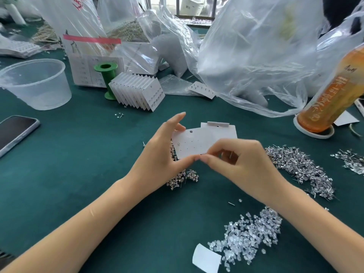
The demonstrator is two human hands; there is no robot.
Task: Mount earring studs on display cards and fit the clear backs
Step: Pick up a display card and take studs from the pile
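My left hand (159,152) holds a white display card (194,143) by its left and lower edge, above the green table. The card has rows of small holes, and one stud sits in its upper left hole. My right hand (238,164) pinches a thin stud at the card's lower right, its fingers curled under the card. A heap of rose-coloured studs (182,179) lies below the card. Silver studs (301,166) are piled to the right. Clear backs (250,235) form a heap at the lower right.
More blank cards (226,129) lie behind the held one. A fan of filled cards (137,91) leans on a green spool (106,75). A clear tub (35,83), a phone (14,133), an orange bottle (332,93) and plastic bags (254,52) ring the workspace.
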